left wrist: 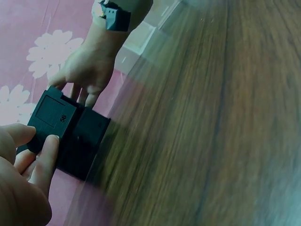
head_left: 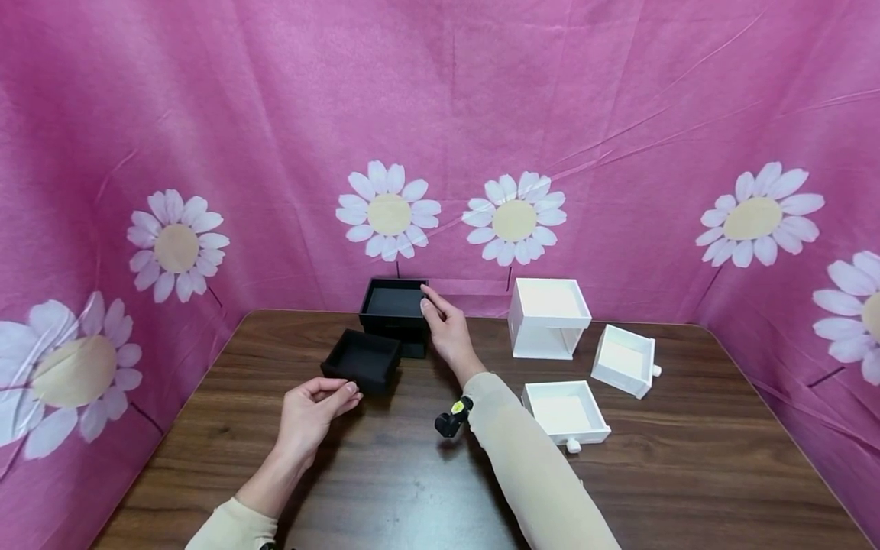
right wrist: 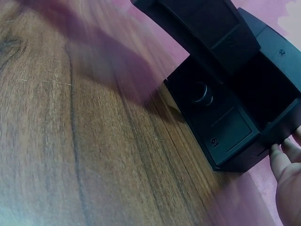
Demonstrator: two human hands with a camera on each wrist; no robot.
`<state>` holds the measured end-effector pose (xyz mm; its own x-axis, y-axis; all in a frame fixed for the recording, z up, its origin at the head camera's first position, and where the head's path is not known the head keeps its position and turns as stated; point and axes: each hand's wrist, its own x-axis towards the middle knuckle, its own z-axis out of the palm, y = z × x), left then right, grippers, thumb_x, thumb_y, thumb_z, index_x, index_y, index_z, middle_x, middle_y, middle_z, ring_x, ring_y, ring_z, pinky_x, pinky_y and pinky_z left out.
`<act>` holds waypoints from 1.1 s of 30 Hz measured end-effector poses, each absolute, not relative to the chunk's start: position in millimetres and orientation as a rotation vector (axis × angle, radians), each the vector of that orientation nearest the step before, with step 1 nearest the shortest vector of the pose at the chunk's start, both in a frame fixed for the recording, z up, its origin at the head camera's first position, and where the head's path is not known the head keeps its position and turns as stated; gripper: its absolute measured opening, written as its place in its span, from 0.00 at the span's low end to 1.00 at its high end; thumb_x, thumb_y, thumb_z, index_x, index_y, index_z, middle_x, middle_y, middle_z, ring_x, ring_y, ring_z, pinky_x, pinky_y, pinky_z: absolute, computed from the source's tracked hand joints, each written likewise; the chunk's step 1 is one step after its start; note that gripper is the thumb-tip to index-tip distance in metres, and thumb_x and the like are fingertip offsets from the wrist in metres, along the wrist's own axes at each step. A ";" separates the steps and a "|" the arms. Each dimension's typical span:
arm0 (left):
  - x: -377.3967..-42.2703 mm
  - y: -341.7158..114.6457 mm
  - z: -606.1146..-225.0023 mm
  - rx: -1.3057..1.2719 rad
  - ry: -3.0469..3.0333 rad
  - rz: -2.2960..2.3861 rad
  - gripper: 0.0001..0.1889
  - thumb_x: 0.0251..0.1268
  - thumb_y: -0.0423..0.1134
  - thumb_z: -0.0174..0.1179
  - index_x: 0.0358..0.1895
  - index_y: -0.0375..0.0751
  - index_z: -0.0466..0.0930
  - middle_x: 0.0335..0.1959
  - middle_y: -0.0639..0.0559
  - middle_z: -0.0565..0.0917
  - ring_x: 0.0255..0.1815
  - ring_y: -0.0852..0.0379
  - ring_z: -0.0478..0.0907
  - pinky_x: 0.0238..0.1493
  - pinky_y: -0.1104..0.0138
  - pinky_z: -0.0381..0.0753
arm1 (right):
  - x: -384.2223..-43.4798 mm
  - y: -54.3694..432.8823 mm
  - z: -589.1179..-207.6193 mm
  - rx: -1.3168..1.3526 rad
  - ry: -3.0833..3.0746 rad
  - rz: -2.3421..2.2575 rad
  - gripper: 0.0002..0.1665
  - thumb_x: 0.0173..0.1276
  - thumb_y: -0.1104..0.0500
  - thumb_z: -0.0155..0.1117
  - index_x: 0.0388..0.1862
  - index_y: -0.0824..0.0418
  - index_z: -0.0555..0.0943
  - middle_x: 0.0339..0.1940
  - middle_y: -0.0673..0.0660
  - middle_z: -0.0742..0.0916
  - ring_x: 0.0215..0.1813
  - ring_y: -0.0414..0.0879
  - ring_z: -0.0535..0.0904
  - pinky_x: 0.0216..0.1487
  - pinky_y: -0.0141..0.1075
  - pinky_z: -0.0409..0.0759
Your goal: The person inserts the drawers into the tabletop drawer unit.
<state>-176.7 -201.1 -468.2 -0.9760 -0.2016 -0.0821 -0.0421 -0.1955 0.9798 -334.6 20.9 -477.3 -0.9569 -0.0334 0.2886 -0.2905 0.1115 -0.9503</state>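
My left hand (head_left: pixel 309 416) pinches the near edge of a small black drawer (head_left: pixel 362 359), between thumb and fingers. The drawer hangs above the table, its hollow side up, in front and slightly left of a black cabinet (head_left: pixel 393 300). A raised frame and a number mark one face of the drawer (left wrist: pixel 49 115) in the left wrist view. My right hand (head_left: pixel 448 332) touches the cabinet's right side with its fingertips. In the right wrist view, the cabinet has an empty upper opening above a lower front (right wrist: pixel 221 125) with a round knob.
A white cabinet (head_left: pixel 550 305) with an open front stands at the back right. Two white drawers with knobs lie nearby, one drawer (head_left: pixel 567 409) in front and another drawer (head_left: pixel 624 359) to the right. Pink flowered cloth (head_left: pixel 440 99) surrounds the wooden table (head_left: pixel 406 489).
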 end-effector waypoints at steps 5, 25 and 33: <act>-176.0 -193.1 -469.5 0.280 -1.916 -2.333 0.13 0.68 0.25 0.72 0.49 0.17 0.84 0.32 0.50 0.93 0.36 0.56 0.94 0.49 0.60 0.96 | -334.1 21.3 -477.5 0.339 -2.180 1.950 0.24 0.85 0.55 0.61 0.75 0.52 0.81 0.78 0.57 0.81 0.76 0.52 0.79 0.79 0.52 0.79; -180.8 -173.9 -475.9 0.229 -1.841 -2.331 0.08 0.66 0.20 0.70 0.45 0.16 0.84 0.31 0.50 0.93 0.34 0.55 0.94 0.47 0.59 0.96 | -334.0 21.9 -478.8 0.330 -2.180 1.979 0.24 0.85 0.54 0.61 0.76 0.49 0.81 0.78 0.55 0.81 0.76 0.51 0.79 0.80 0.51 0.78; -183.2 -168.4 -475.7 0.217 -1.822 -2.333 0.08 0.66 0.20 0.70 0.45 0.16 0.84 0.31 0.51 0.93 0.34 0.56 0.94 0.46 0.60 0.96 | -334.1 22.0 -477.5 0.334 -2.188 1.970 0.24 0.85 0.53 0.61 0.76 0.49 0.81 0.79 0.54 0.81 0.77 0.51 0.78 0.81 0.52 0.77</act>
